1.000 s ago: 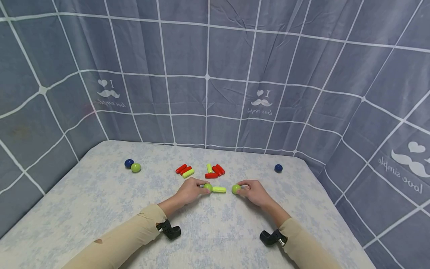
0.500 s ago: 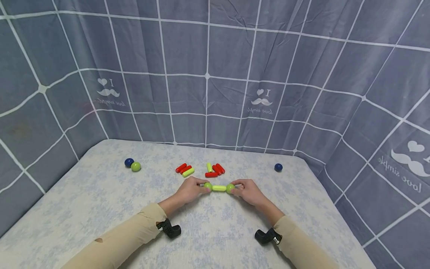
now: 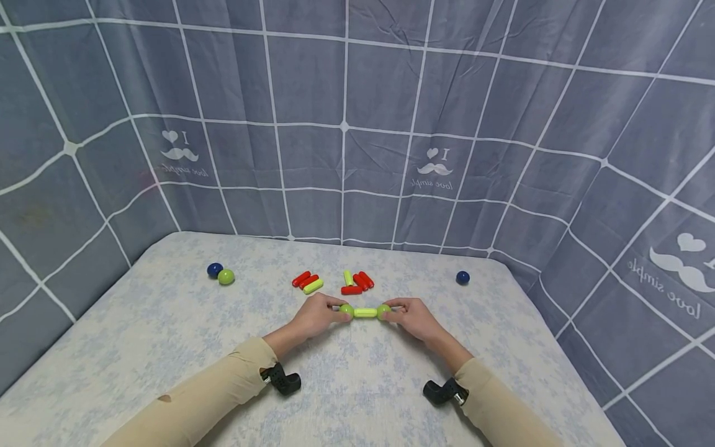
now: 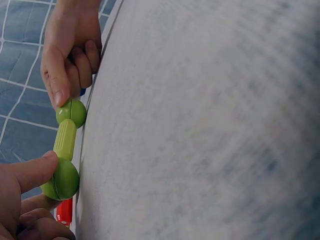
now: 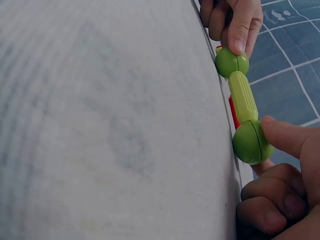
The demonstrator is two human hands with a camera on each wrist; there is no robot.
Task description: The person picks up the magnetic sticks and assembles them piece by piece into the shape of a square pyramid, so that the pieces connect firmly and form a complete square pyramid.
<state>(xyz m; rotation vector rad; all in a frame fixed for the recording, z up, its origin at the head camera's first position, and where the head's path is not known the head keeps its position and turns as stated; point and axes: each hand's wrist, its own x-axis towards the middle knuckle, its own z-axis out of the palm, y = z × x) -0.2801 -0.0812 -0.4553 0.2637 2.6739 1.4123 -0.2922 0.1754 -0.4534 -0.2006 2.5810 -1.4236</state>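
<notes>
My left hand [image 3: 316, 316] pinches a green ball [image 4: 62, 181] between thumb and fingers. In my right hand [image 3: 414, 320] a second green ball [image 5: 251, 143] is pinched the same way. A ribbed yellow-green rod [image 3: 365, 313] spans the two balls, touching both at its ends, so the three form a dumbbell shape. In both wrist views a seam line runs round each ball, and the other fingers of each hand are curled under. The piece lies low over the tablecloth; whether it rests on it I cannot tell.
Beyond the hands lie red rods [image 3: 351, 290] and yellow-green rods [image 3: 313, 286] in two small groups. At the left, a blue ball [image 3: 215, 270] sits beside a green ball [image 3: 226, 277]. Another blue ball [image 3: 463, 278] is at the right. A grey-blue curtain [image 3: 313, 155] hangs behind the table.
My right hand has moved left with its green ball, closing the gap to the rod's right end. The left hand and its ball have stayed nearly still.
</notes>
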